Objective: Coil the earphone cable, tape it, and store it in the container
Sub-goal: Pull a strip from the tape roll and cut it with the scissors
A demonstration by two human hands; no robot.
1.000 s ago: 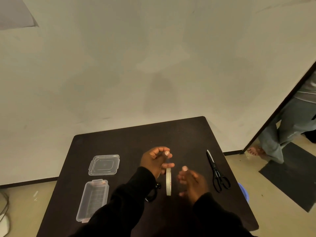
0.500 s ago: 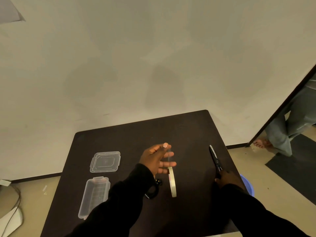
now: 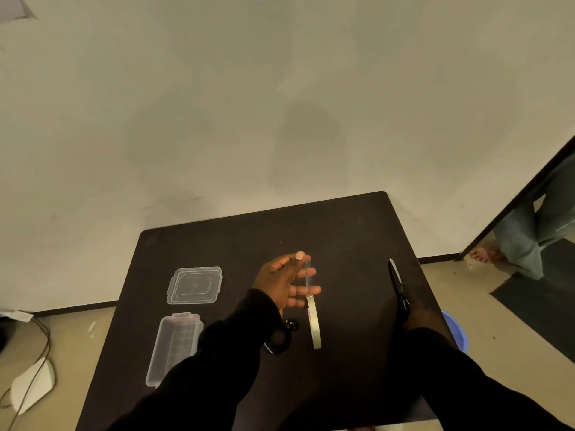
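Note:
My left hand (image 3: 284, 283) is raised over the middle of the dark table (image 3: 342, 231), pinching the end of a clear strip pulled from the tape roll (image 3: 314, 325). The roll is seen edge-on just below the fingers; I cannot tell whether it hangs or rests on the table. The coiled black earphone cable (image 3: 278, 340) lies on the table beside my left wrist, partly hidden by the sleeve. My right hand (image 3: 415, 317) covers the handles of the black scissors (image 3: 396, 279) at the table's right side. The clear container (image 3: 174, 346) stands open at the left.
The container's clear lid (image 3: 195, 285) lies flat behind it. A blue tub (image 3: 455, 332) sits on the floor past the table's right edge. Another person's legs (image 3: 522, 244) stand in the doorway at right. Cables and a white object lie on the floor at left.
My right hand let go of the tape roll and moved right onto the scissors' handles. My left hand lifted and drew a strip out of the roll.

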